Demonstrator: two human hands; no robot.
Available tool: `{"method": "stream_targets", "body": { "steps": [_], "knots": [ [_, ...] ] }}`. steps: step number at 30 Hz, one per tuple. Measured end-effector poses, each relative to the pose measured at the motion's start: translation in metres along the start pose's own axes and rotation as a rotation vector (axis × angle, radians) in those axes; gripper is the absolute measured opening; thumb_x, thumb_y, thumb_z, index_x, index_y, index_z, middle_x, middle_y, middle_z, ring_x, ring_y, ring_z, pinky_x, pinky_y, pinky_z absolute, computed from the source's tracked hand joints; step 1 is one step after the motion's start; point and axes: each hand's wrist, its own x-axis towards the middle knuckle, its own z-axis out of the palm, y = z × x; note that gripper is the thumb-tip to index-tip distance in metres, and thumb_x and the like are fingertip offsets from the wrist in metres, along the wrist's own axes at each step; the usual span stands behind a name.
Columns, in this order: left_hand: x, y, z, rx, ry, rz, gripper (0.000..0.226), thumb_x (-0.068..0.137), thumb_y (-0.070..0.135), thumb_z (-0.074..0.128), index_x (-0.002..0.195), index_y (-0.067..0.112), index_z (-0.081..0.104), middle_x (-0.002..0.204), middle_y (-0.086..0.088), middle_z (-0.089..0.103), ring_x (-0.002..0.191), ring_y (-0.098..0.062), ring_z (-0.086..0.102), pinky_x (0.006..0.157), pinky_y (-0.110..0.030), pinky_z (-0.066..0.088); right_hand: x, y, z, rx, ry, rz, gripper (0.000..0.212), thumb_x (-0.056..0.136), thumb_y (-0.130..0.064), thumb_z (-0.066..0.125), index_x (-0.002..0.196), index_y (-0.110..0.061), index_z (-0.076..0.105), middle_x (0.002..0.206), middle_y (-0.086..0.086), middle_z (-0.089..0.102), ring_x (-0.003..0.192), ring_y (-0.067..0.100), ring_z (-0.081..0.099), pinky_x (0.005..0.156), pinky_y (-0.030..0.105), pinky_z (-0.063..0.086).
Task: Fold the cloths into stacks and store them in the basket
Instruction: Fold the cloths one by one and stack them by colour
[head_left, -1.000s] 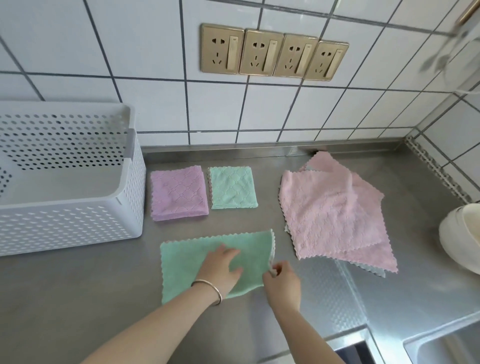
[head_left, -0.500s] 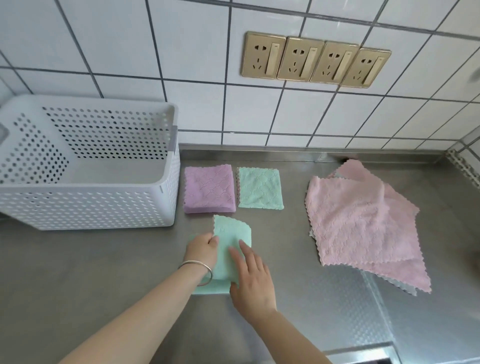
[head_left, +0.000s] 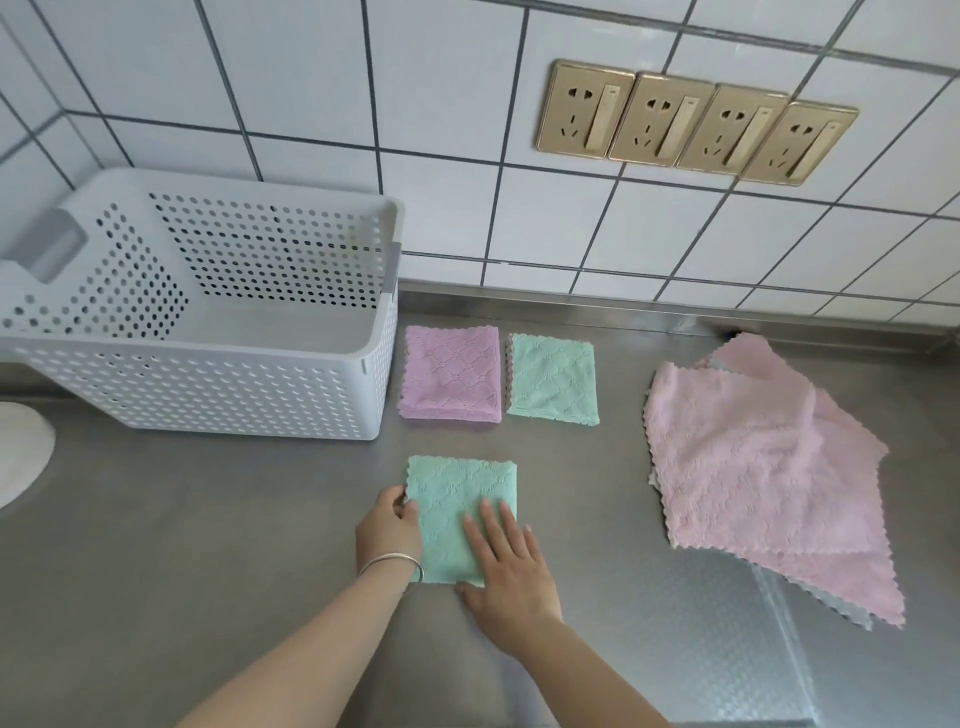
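Nearest the camera, the folded green cloth (head_left: 457, 514) lay on the steel counter (head_left: 208, 545), a compact rectangle with scalloped edges. The right hand (head_left: 506, 564) rested flat on its near right part, fingers straight and spread, pressing the layers down, so that grip held nothing. The left hand (head_left: 388, 527) sat at the cloth's left edge with curled fingers; its grip looked narrow and seemed to pinch that edge, though the fingertips were partly hidden.

The cloth looked light, soft and limp, a plush microfibre that would sag and unfold if lifted by one corner. Taking it by both side edges, or sliding a flat hand beneath it, would likely keep the fold intact. The smooth counter should let it slide easily.

Half a second earlier the cloth had been a narrower strip with a flap standing up under the left hand; now it lay flat and squarer, and the right hand had moved up onto it.

Farther off, a purple folded stack (head_left: 451, 379) and a green folded stack (head_left: 552, 379) sat side by side, just right of the white perforated basket (head_left: 218, 395), which held no cloths. To the right, well apart, unfolded pink cloths (head_left: 753, 467) lay heaped over a grey one. Sockets (head_left: 696, 122) lined the tiled wall beyond.
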Motion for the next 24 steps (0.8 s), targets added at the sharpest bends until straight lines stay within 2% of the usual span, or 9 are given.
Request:
{"method": "stream_targets", "body": {
  "steps": [2,4,7,10,12,14,17,20,24],
  "knots": [
    [0.000,-0.001,0.000,0.007,0.014,0.002,0.024,0.089,0.015,0.051,0.111,0.013,0.060,0.105,-0.013,0.069,0.099,-0.033,0.061,0.083,-0.032,0.045,0.001,0.001,0.003,-0.012,-0.016,-0.018,0.075,0.068,-0.061,0.038,0.133,-0.026,0.042,0.141,-0.005,0.044,0.143,0.021,0.008,0.108,0.038,0.024],
    [-0.001,-0.003,0.001,0.032,0.019,0.018,0.023,0.089,0.017,0.051,0.110,0.014,0.060,0.106,-0.011,0.069,0.099,-0.033,0.061,0.083,-0.033,0.046,0.001,0.002,0.010,-0.021,-0.020,-0.026,0.078,0.066,-0.066,0.040,0.133,-0.026,0.044,0.142,-0.004,0.043,0.145,0.019,-0.003,0.107,0.038,0.017],
    [-0.002,-0.006,0.000,0.136,0.032,0.039,0.023,0.087,0.024,0.053,0.109,0.018,0.058,0.113,-0.008,0.062,0.102,-0.031,0.058,0.084,-0.035,0.046,0.004,0.002,0.009,0.010,-0.012,-0.033,0.074,0.069,-0.068,0.039,0.127,-0.025,0.054,0.137,-0.004,0.050,0.140,0.023,0.021,0.101,0.037,0.026],
    [-0.004,-0.011,-0.005,0.311,0.098,0.041,0.035,0.081,0.044,0.059,0.106,0.019,0.058,0.117,-0.009,0.052,0.112,-0.030,0.047,0.088,-0.037,0.042,0.003,0.002,-0.005,0.199,0.101,0.111,0.058,0.072,-0.055,0.042,0.117,-0.023,0.058,0.116,-0.005,0.065,0.107,0.017,0.059,0.088,0.029,0.049],
    [-0.006,-0.013,-0.007,0.412,0.138,0.068,0.043,0.074,0.056,0.062,0.102,0.022,0.061,0.116,-0.007,0.049,0.113,-0.028,0.042,0.089,-0.036,0.042,0.003,0.005,-0.014,0.344,0.176,0.307,0.046,0.080,-0.041,0.045,0.117,-0.017,0.055,0.110,-0.002,0.061,0.101,0.020,0.059,0.084,0.029,0.050],
    [-0.007,-0.014,-0.007,0.473,0.143,0.080,0.044,0.070,0.060,0.062,0.098,0.025,0.064,0.115,-0.004,0.047,0.112,-0.025,0.041,0.089,-0.034,0.041,0.009,0.009,-0.017,0.422,0.065,0.507,0.040,0.088,-0.037,0.046,0.122,-0.016,0.050,0.117,0.000,0.051,0.111,0.018,0.047,0.093,0.027,0.041],
    [-0.008,-0.011,-0.003,0.588,0.062,0.066,0.044,0.077,0.058,0.055,0.103,0.024,0.064,0.118,-0.002,0.048,0.113,-0.024,0.041,0.090,-0.033,0.039,0.015,0.012,-0.017,0.574,-0.094,0.607,0.032,0.088,-0.033,0.047,0.114,-0.017,0.056,0.115,0.000,0.052,0.107,0.017,0.049,0.089,0.028,0.043],
    [-0.007,-0.002,0.000,0.438,-0.011,0.045,0.037,0.082,0.049,0.053,0.099,0.018,0.060,0.109,-0.006,0.058,0.103,-0.027,0.053,0.083,-0.033,0.044,0.021,0.013,-0.025,0.764,-0.113,0.635,0.014,0.086,-0.026,0.050,0.097,-0.019,0.053,0.097,-0.002,0.058,0.086,0.016,0.056,0.074,0.030,0.047],
    [-0.015,0.035,0.004,0.082,-0.006,0.099,0.029,0.086,0.035,0.056,0.099,0.010,0.055,0.086,-0.005,0.058,0.091,-0.032,0.058,0.071,-0.032,0.041,0.027,0.032,-0.054,0.932,0.053,0.597,0.009,0.088,-0.023,0.055,0.094,-0.017,0.053,0.076,-0.006,0.055,0.072,0.012,0.053,0.061,0.021,0.043]
  ]
}}
